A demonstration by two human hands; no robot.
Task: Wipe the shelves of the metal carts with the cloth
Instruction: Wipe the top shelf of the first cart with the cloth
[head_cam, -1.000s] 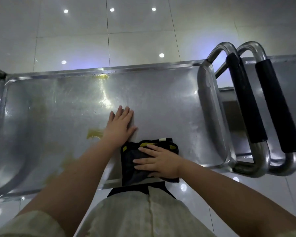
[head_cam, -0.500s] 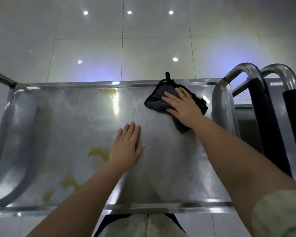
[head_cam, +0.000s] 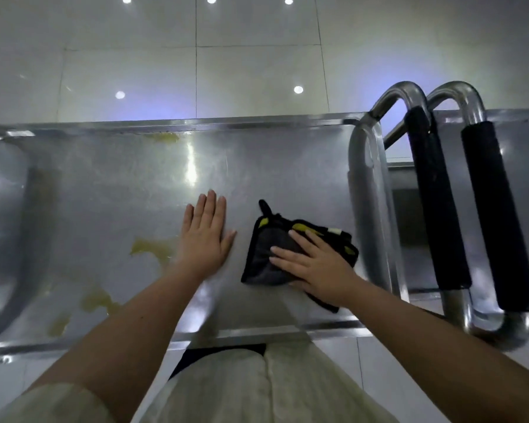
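A person's right hand (head_cam: 318,267), fingers straight, presses the folded black yellow-trimmed cloth (head_cam: 266,254) lying under it toward 10 o'clock on the steel cart shelf (head_cam: 104,193); the left hand (head_cam: 205,236) rests flat at the cloth's 9 o'clock.

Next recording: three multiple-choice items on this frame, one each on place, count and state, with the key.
1. Where on the cart shelf does the black cloth lie?
A. right half
B. far left corner
C. back rail
2. How many black handle grips show at right?
A. one
B. two
C. four
3. How does the left hand lie?
A. gripping the cloth
B. flat on the shelf
C. raised off it
Key: A, it sits under the right hand near the right end; B, two stand side by side; B, straight fingers press bare metal.
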